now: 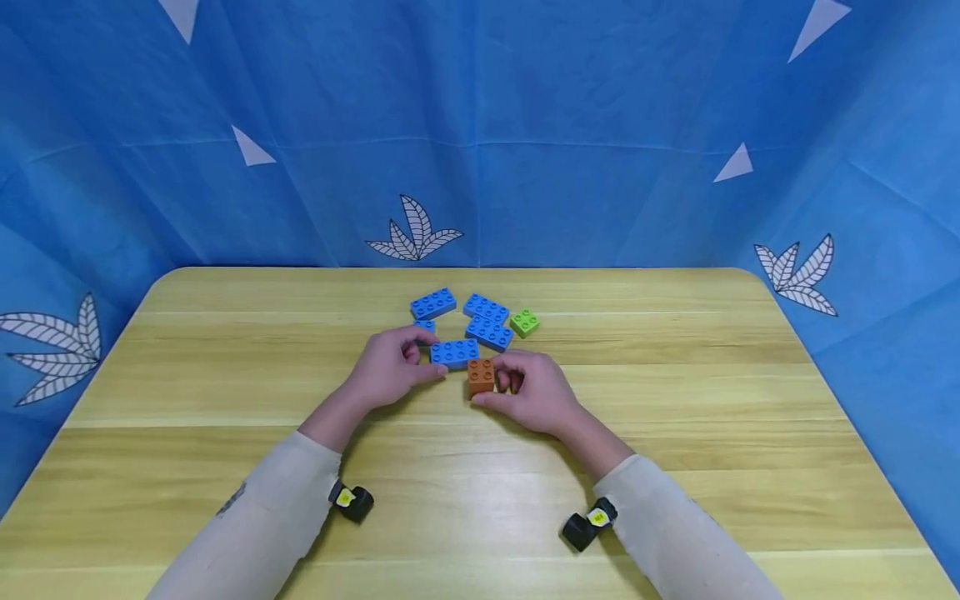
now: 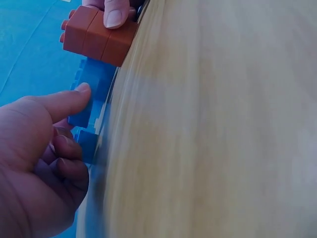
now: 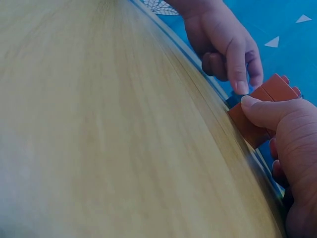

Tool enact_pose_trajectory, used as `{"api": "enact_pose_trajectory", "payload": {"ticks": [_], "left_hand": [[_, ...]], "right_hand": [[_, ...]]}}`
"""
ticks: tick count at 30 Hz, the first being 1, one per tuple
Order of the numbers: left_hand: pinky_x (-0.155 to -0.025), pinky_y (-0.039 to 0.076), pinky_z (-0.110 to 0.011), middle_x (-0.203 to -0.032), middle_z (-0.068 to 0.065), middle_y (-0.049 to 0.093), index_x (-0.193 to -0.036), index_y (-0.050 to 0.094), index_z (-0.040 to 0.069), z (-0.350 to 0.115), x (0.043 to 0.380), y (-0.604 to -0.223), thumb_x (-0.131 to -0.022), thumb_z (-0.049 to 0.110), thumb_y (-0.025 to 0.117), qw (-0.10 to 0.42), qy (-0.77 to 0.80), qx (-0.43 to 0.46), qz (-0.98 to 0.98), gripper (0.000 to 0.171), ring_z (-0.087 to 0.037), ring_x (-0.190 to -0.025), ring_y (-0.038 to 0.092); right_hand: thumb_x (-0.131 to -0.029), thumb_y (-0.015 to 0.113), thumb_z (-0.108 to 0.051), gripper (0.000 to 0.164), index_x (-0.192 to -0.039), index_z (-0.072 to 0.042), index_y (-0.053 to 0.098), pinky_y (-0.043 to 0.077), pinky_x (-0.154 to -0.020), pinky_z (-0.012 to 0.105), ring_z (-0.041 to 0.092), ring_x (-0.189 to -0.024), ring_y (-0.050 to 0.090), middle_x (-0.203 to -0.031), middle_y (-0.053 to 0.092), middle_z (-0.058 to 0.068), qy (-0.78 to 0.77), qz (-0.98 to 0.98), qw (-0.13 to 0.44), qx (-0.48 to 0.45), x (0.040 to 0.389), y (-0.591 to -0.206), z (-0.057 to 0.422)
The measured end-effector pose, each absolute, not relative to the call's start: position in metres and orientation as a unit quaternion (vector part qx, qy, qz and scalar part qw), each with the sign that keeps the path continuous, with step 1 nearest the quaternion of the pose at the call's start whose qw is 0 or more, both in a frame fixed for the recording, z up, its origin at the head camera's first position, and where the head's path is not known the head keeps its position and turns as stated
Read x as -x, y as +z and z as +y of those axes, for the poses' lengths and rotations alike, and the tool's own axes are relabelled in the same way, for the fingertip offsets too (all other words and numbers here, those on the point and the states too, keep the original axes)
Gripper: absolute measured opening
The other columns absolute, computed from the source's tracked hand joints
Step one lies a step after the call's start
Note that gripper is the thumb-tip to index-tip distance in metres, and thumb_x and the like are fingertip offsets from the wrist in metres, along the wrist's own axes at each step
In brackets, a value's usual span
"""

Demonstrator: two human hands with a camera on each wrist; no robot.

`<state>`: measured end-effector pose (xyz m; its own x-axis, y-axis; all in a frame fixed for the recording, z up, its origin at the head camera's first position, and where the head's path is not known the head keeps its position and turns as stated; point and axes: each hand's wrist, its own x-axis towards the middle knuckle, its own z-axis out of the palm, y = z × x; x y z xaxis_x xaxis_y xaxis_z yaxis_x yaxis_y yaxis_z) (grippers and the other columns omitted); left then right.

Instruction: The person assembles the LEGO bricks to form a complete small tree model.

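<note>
With thumb and forefinger, my left hand (image 1: 390,365) pinches the left end of a long blue toy brick (image 1: 454,353), which has two rows of studs. My right hand (image 1: 534,390) grips a short stack of reddish-brown bricks (image 1: 481,377) from its right side, thumb along the front. The stack stands upright on the table, close by the right front corner of that blue brick. Seams between the stacked brown bricks (image 2: 94,37) show in the left wrist view, where the left thumb lies on the blue brick (image 2: 101,77).
Behind the hands lie more blue bricks: one at the back left (image 1: 432,303), one partly hidden by the left fingers (image 1: 424,326), and two close together at right (image 1: 486,308). A small lime-green brick (image 1: 524,322) sits beside them on the wooden table (image 1: 675,375).
</note>
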<state>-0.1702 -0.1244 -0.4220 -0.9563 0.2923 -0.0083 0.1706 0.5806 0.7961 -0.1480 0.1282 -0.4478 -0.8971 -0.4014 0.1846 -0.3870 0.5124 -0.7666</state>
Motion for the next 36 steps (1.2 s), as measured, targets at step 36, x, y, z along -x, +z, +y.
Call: {"api": "enact_pose_trajectory", "payload": {"ticks": [36], "left_hand": [[-0.06,0.035,-0.034,-0.068,-0.004,0.042,-0.114,0.069,0.01,-0.133,0.149,-0.396,-0.085,0.023,0.083,0.045,0.509,-0.173,0.842,0.034,-0.022,-0.06,0.04]], "right_hand": [[-0.082,0.085,-0.034,0.025,-0.091,-0.018,0.067,0.04,-0.058,0.032,0.015,-0.064,0.048,-0.071,0.053,-0.003,-0.445,0.868,-0.013,0.218,0.15,-0.448,0.127]]}}
